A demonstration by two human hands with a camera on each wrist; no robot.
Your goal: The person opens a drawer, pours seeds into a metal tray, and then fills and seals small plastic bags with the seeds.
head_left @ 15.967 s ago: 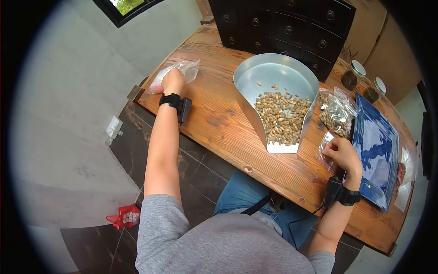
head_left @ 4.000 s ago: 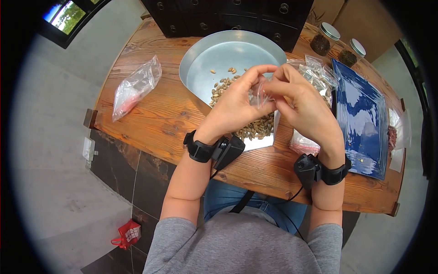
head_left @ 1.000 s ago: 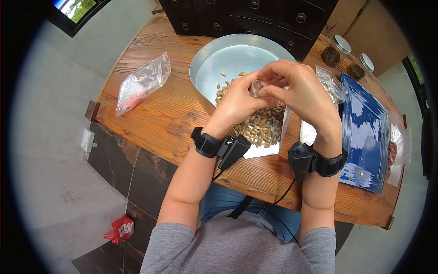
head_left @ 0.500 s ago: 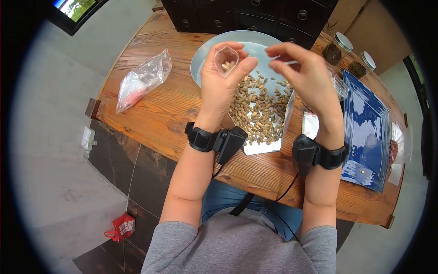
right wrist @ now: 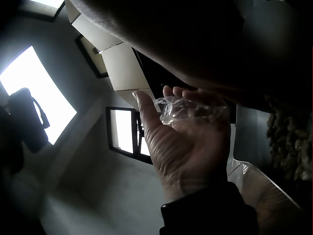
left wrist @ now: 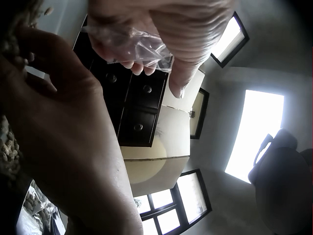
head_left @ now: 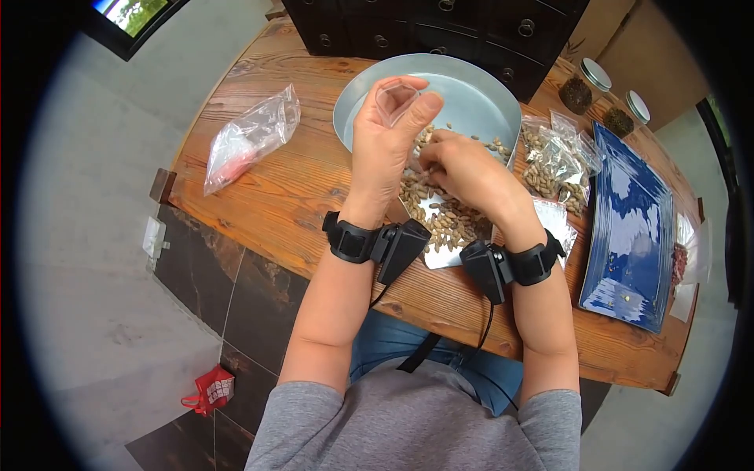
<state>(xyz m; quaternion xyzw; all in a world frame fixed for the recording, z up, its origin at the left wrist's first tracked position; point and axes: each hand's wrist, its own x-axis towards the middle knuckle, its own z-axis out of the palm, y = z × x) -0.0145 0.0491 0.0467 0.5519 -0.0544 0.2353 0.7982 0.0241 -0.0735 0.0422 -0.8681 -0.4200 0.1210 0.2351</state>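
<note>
My left hand (head_left: pixel 373 149) holds a small clear plastic bag (head_left: pixel 397 100) between thumb and fingers, its mouth spread wide and facing up. Several light seeds show through the same bag (right wrist: pixel 188 111) in the right wrist view. Just right of it, my right hand (head_left: pixel 471 174) reaches down into a heap of brown oval seeds (head_left: pixel 452 228), fingers bent; what its fingertips hold is hidden. The seeds lie in a metal scoop-shaped pan (head_left: pixel 471 98), mostly toward its narrow lip.
A larger clear bag with something pink (head_left: pixel 247 145) lies at the left. On the right are bags of seeds (head_left: pixel 558 161), a small flat packet (head_left: pixel 554 220), a blue tray (head_left: pixel 628 235) and two lidded jars (head_left: pixel 577 93) (head_left: pixel 618 122). A dark drawer cabinet (head_left: pixel 440 27) stands behind.
Both hands worked at the small bag a second ago, then parted. The left hand keeps it raised, while the right has dropped down and left into the seeds.
</note>
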